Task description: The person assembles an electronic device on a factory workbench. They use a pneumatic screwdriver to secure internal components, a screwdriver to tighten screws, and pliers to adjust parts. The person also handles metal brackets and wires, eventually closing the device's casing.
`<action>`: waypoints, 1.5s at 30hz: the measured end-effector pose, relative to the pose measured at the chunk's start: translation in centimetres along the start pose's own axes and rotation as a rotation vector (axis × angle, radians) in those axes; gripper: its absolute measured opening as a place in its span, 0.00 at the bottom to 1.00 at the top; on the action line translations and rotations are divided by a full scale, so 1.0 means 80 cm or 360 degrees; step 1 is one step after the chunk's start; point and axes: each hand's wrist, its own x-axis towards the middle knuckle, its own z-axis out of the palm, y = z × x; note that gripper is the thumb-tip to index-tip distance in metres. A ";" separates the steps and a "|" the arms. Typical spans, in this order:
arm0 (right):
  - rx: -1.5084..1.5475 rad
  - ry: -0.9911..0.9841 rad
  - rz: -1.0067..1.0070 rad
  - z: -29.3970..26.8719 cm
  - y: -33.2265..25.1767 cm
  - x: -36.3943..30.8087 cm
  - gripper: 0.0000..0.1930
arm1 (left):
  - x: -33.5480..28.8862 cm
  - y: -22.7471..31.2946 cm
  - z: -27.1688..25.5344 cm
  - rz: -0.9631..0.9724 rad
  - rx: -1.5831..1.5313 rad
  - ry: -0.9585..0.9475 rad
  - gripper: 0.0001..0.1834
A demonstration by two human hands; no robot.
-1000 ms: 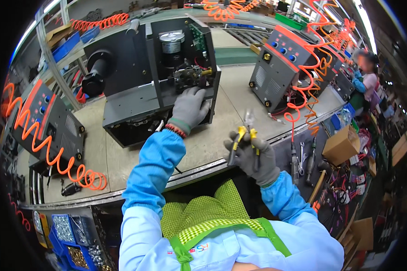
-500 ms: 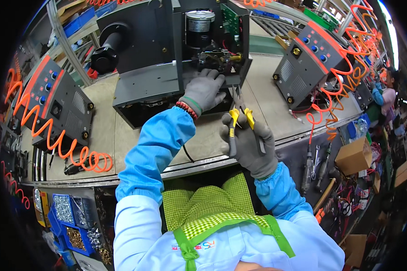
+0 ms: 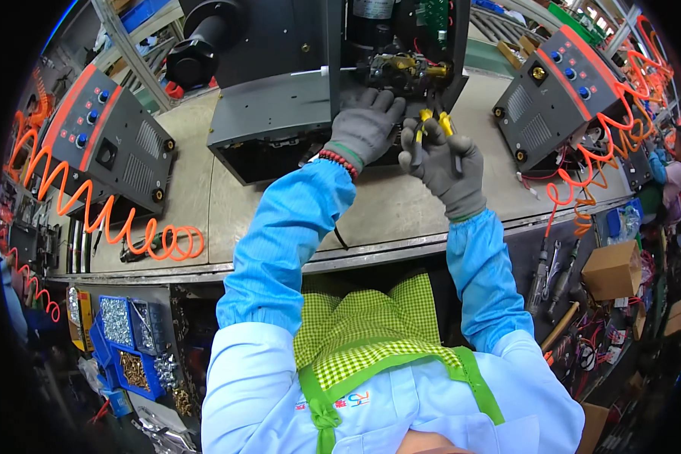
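Note:
In front of me stands a dark grey machine case with an opened compartment. Inside it are a wire-feed mechanism, a dark cylindrical motor and a green circuit board. My left hand, in a grey glove, rests against the compartment's lower edge below the mechanism, fingers stretched out. In my gloved right hand is a pair of pliers with yellow and dark handles. Its jaws point away from me into the compartment's lower right; their tips are hard to make out there.
Grey-and-orange machines stand at the left and right of the bench, with coiled orange hoses near them. Blue bins of screws sit lower left. A cardboard box and screwdrivers lie at the right.
The pliers have moved forward with my right hand, their jaws now inside the compartment. My left hand stays by its lower edge. The whole view has shifted.

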 end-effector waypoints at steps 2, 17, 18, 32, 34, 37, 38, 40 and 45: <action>0.0076 -0.0021 0.0001 -0.005 -0.003 0.004 0.21 | -0.002 0.000 0.001 0.0020 0.0060 0.0026 0.28; 0.0243 -0.0192 0.0098 -0.028 -0.014 0.016 0.22 | -0.001 0.000 0.007 0.0020 0.0021 0.0081 0.28; 0.0258 -0.0266 0.0128 -0.031 -0.016 0.019 0.22 | -0.002 0.001 0.007 0.0018 0.0035 0.0089 0.28; 0.0183 -0.0050 -0.0070 -0.012 0.002 0.026 0.21 | -0.003 0.000 0.009 -0.0004 0.0087 0.0025 0.26; 0.0138 -0.0052 -0.0061 -0.011 0.002 0.027 0.21 | -0.002 0.000 0.010 -0.0011 0.0075 0.0027 0.26; 0.0099 -0.0002 -0.0027 -0.006 0.000 0.027 0.19 | -0.002 -0.001 0.009 -0.0018 -0.0027 -0.0002 0.25; 0.0087 0.0026 -0.0024 -0.001 -0.001 0.028 0.19 | -0.001 0.000 0.008 -0.0010 0.0053 -0.0005 0.26; 0.0036 0.0130 -0.0040 0.009 -0.003 0.028 0.17 | 0.000 0.000 0.005 0.0006 0.0211 -0.0011 0.26; -0.0152 0.0429 -0.0054 0.030 -0.004 0.028 0.14 | 0.001 0.000 0.013 -0.0030 0.0063 0.0074 0.23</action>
